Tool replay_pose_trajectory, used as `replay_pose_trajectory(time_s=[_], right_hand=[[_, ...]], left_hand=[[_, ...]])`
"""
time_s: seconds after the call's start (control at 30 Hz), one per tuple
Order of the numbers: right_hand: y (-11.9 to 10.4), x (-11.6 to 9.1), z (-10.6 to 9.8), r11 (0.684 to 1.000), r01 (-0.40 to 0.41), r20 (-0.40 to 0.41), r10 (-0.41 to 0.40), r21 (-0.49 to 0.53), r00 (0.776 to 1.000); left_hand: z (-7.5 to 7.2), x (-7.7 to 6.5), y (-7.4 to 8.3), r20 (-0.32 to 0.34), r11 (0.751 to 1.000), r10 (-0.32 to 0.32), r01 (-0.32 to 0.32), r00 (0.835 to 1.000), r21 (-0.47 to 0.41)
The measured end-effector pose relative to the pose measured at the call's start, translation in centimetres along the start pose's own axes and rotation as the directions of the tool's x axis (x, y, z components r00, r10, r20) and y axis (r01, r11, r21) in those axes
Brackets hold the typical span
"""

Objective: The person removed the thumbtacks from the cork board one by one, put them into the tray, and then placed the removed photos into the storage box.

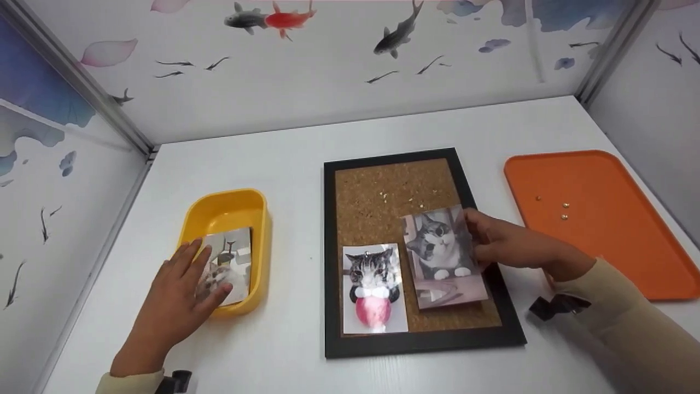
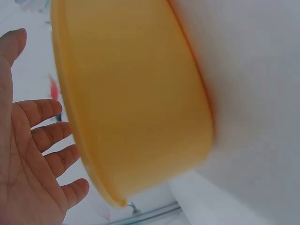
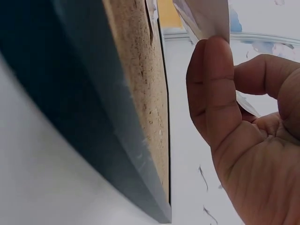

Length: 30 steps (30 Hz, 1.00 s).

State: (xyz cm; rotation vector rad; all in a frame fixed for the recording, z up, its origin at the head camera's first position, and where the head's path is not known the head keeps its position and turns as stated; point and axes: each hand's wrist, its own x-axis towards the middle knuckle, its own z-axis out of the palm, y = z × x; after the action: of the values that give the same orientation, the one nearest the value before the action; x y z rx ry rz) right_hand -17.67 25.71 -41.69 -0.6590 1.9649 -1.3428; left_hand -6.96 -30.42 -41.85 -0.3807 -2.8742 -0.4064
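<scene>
A cat photo card (image 1: 437, 246) is pinched along its right edge by my right hand (image 1: 511, 246), tilted a little above the lower right of the cork board (image 1: 377, 219). In the right wrist view, thumb and fingers grip the pale card (image 3: 211, 18). Beside it, a second cat photo (image 1: 374, 290) with a pink ball lies on the board's lower left, a pin at its top. My left hand (image 1: 175, 301) is spread over the yellow bin (image 1: 262, 262), above the photo cards (image 1: 235, 262) inside. In the left wrist view its fingers are loosely extended near the bin's rim.
An orange tray (image 1: 612, 235) with several small gold pins (image 1: 565, 206) sits to the right of the board. Several more gold pins (image 1: 384, 196) are on the upper cork. The black frame (image 1: 426, 346) edges the board. Printed panels wall the white table at the back and sides.
</scene>
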Motion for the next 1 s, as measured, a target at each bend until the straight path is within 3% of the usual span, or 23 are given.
replay_pose_trajectory(time_s=[0.37,0.63,1.0], right_hand=[[-1.0,1.4,-0.1,0.999,0.030,0.012,-0.030,0.020,0.999],[-1.9,2.5,0.0,1.000,0.024,-0.006,-0.024,-0.015,1.000],[-2.5,3.8,0.4,0.997,0.077,0.005,-0.077,-0.024,0.997]], left_hand=[[0.8,-1.0,-1.7,0.141,0.988,-0.148,0.142,0.979,0.058],[1.1,-0.8,-2.1,0.198,0.983,-0.184,0.176,0.963,0.057],[1.1,-1.0,-2.1,0.194,0.981,-0.189,0.176,0.963,0.081]])
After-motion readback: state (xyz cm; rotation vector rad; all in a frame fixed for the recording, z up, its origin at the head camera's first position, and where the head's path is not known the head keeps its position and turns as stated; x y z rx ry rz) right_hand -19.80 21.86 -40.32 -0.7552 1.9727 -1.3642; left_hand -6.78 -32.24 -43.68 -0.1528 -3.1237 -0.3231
